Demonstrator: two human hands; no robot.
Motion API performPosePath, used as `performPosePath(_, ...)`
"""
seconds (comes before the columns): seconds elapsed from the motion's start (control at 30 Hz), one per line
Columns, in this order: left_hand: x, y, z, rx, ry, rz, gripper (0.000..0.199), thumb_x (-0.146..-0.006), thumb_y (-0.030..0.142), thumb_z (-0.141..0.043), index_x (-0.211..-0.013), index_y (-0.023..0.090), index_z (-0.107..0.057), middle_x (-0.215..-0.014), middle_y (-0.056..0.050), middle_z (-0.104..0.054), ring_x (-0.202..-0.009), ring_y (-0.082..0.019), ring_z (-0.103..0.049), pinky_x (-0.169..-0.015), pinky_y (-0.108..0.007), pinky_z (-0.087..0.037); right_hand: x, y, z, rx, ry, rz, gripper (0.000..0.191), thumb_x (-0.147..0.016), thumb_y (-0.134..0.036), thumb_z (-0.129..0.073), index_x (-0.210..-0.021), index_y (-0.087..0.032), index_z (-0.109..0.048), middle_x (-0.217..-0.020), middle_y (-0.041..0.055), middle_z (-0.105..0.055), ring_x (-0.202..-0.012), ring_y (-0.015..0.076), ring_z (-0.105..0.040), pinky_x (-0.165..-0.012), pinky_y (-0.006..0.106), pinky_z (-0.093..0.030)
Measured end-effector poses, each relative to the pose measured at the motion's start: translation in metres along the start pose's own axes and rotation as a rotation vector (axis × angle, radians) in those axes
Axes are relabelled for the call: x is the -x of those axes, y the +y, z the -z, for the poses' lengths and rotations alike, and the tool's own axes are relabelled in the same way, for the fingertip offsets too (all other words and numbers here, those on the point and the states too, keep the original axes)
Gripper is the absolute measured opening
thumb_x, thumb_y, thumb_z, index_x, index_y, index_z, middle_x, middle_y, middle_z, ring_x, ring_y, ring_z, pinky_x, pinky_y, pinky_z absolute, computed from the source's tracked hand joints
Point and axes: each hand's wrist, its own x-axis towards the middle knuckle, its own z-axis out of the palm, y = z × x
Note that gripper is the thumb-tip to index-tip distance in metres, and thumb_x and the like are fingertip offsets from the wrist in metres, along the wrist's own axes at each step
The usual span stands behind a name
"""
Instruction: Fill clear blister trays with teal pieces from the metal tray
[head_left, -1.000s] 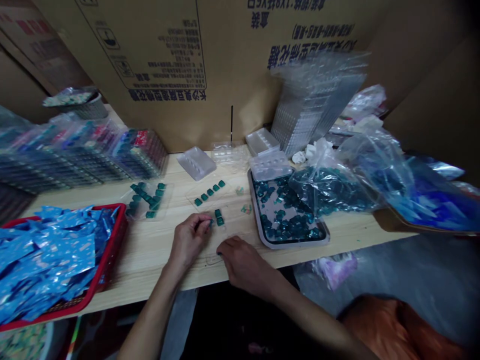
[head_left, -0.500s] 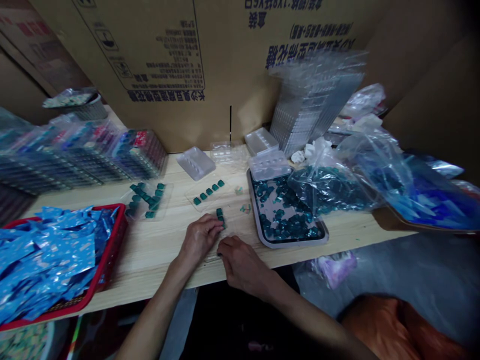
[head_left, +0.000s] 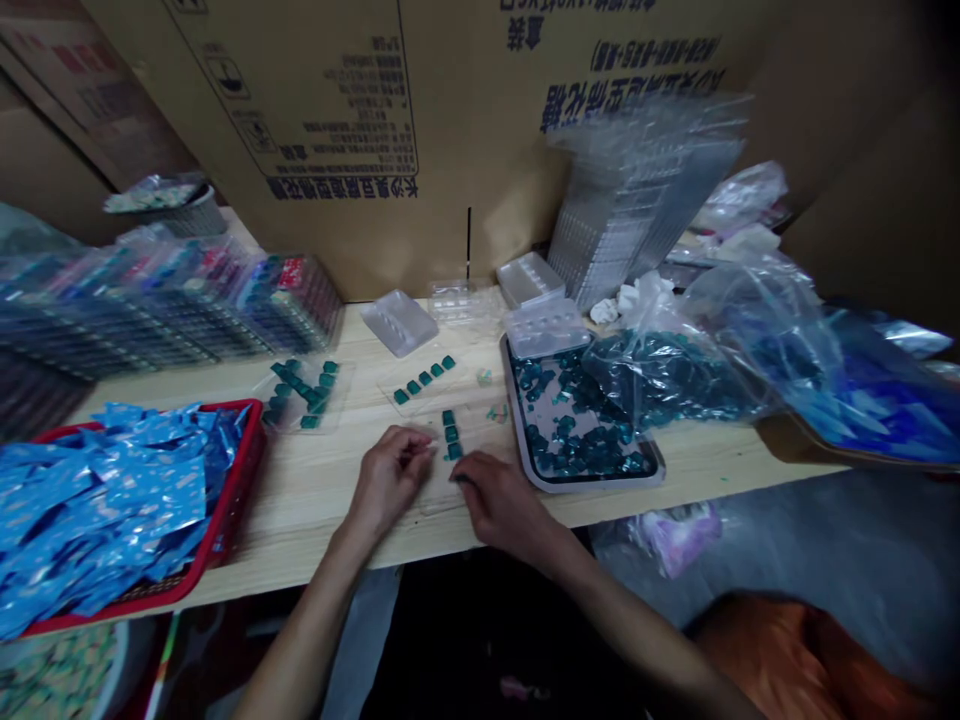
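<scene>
1. Surface point(head_left: 322, 490): pale wood-grain top, running across the full working area; its near edge faces the person.
2. Left hand point(head_left: 391, 478): fingers curled, thumb and forefinger nearly meeting, beside the column of pieces; whether anything is gripped cannot be told.
3. Right hand point(head_left: 501, 505): fingertips drawn together on a small dark piece point(head_left: 459, 479), just below the column.
4. Teal pieces point(head_left: 451, 435): set in a short column on a clear tray point(head_left: 439, 495) on the surface, between and just beyond the hands.
5. Farther back, a second clear tray bears a slanting row of five green pieces point(head_left: 424, 378); to the left, another bears a green cluster point(head_left: 304, 392).
6. Right of the hands: grey-rimmed tray point(head_left: 592, 487) of loose teal pieces, with a clear bag point(head_left: 675, 375) of similar pieces overlapping its far right side.
7. Left: red basket point(head_left: 244, 465) heaped with blue packets point(head_left: 135, 490); behind it, stacked filled boxes point(head_left: 172, 310).
8. Rear: tall, leaning stack of clear trays point(head_left: 615, 215) against a cardboard panel point(head_left: 450, 110) with inverted print.
9. Room: dim; grey floor point(head_left: 757, 530) at right, with an orange-brown bundle point(head_left: 787, 650) and a purple item point(head_left: 684, 540), contents indistinct.
</scene>
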Motion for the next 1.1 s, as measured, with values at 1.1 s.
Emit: performPosePath(1.1,-0.065,0.021,0.019,-0.682,-0.357,-0.087,0.025,-0.085,0.017,-0.047,-0.081,0.018,-0.072,-0.088,-0.01,-0.071,-0.084,-0.024,-0.066,-0.074,-0.031,-0.046,-0.006,0.006,-0.004,0.144,-0.004,-0.098,0.037,-0.084,-0.002,-0.046,-0.113,-0.013,-0.066,-0.11,0.011,-0.065,-0.102,0.0194,-0.062,-0.093,0.03,-0.05)
